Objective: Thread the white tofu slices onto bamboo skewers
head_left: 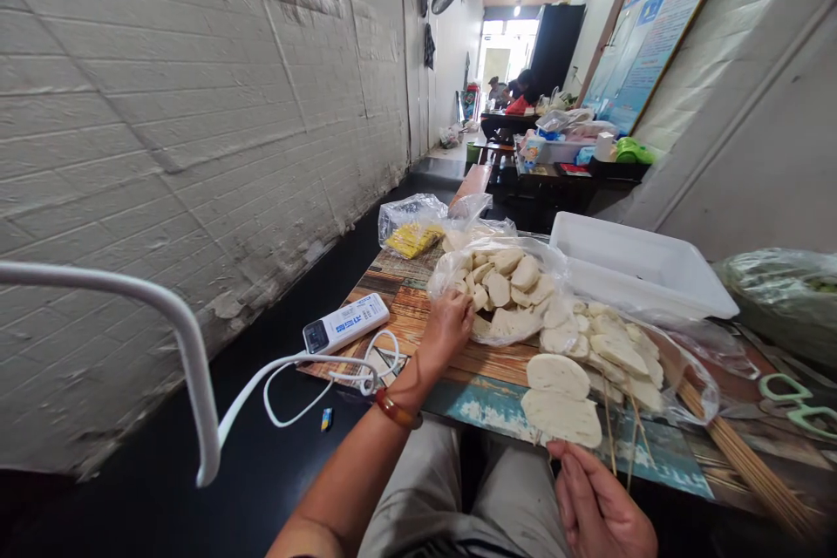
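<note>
My right hand (pixel 598 497) is in front of the table edge, thumb and fingers pinched on the lower end of a skewer. Two pale, flat oval slices (pixel 559 401) are on that skewer, one above the other; their exact food is unclear. My left hand (pixel 452 318) is at the near left rim of a clear plastic bag (pixel 555 266) full of similar loose slices (pixel 497 288). Its fingers are curled, and their tips are hidden, so what they grip cannot be seen. Right of the bag lies a pile of skewered slices (pixel 615 344), thin sticks pointing toward me.
A bundle of bare skewers (pixel 751 462) lies at right, beside green-handled scissors (pixel 788 397). Behind stands a white plastic tub (pixel 644 266). A white power bank (pixel 346 323) with a looped cable sits left, and a bag of yellow packets (pixel 413 237) farther back. People sit far off.
</note>
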A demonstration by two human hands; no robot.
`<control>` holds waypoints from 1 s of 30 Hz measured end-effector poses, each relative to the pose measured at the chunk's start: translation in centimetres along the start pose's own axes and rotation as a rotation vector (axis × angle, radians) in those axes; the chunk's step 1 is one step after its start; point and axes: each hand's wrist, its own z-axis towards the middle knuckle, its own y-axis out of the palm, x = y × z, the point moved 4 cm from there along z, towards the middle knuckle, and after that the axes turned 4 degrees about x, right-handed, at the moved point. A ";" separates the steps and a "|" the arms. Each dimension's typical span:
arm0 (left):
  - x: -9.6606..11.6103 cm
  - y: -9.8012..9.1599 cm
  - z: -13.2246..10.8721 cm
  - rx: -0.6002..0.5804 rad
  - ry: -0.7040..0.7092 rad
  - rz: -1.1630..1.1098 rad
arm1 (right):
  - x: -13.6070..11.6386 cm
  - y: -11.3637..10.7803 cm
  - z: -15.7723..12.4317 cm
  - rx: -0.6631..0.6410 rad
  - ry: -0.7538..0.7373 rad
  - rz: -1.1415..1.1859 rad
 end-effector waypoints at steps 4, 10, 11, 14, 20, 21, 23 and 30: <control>-0.4 0.1 0.1 0.041 -0.120 -0.221 | -0.6 0.1 -0.1 0.040 -0.029 -0.035; 0.2 0.5 -0.3 -0.023 -0.338 -0.652 | -0.3 0.4 0.0 0.012 0.030 -0.026; 0.7 0.5 -0.6 -0.036 -0.356 -0.703 | -0.2 0.5 0.1 -0.001 0.029 -0.028; 2.2 0.6 -1.6 -0.083 -0.444 -0.941 | 0.0 0.6 0.1 -0.031 0.019 -0.034; 4.7 0.5 -3.5 -0.177 -0.680 -1.399 | 0.0 0.7 0.0 -0.038 0.039 -0.078; 4.9 0.5 -3.7 -0.185 -0.681 -1.406 | 0.0 0.7 0.0 -0.035 0.039 -0.097; 5.3 0.3 -4.1 -0.186 -0.673 -1.408 | 0.0 0.7 -0.1 -0.033 0.039 -0.121; 5.4 0.1 -4.2 -0.089 -0.588 -1.379 | -0.1 0.9 -0.4 -0.064 0.066 -0.130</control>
